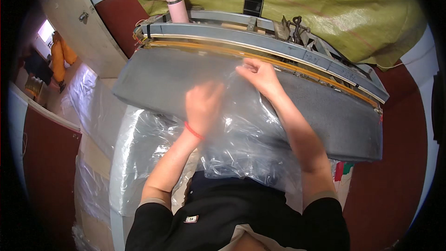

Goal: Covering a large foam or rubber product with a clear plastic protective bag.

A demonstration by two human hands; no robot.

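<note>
Clear plastic bag (pixel 241 130) lies crumpled at centre frame across the grey padded table (pixel 153 76) of a sealing machine, trailing down toward the person's lap. Behind it run grey metal bars (pixel 260 37), with a pink bottle (pixel 176 3) at upper centre and an olive sack (pixel 325 4) along the top. Plastic-wrapped bundles (pixel 93 111) crowd the left. The right hand (pixel 260 76) pinches the bag's edge, fingers closed; the left hand (pixel 203 104) presses curled fingers onto the film

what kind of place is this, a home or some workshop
Likely a small packing workshop: both hands press a clear plastic bag against a long grey sealing machine, with stacked plastic-wrapped bundles alongside.
</note>
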